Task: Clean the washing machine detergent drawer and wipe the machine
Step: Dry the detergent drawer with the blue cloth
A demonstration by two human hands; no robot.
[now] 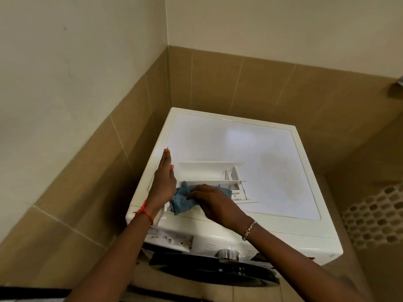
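Observation:
A white front-loading washing machine [272,162] stands in a tiled corner. The white detergent drawer [218,171] lies removed on the machine's top, near the front left. My left hand [163,182] rests flat with straight fingers against the drawer's left end. My right hand [213,201] grips a crumpled blue cloth [181,201] and presses it into the drawer's near compartment. The empty drawer slot [172,238] shows in the machine's front panel below my left wrist.
A silver dial [227,255] sits on the front panel above the dark door [218,273]. Beige tiled walls close in at the left and back. A patterned honeycomb surface [375,216] lies to the right of the machine.

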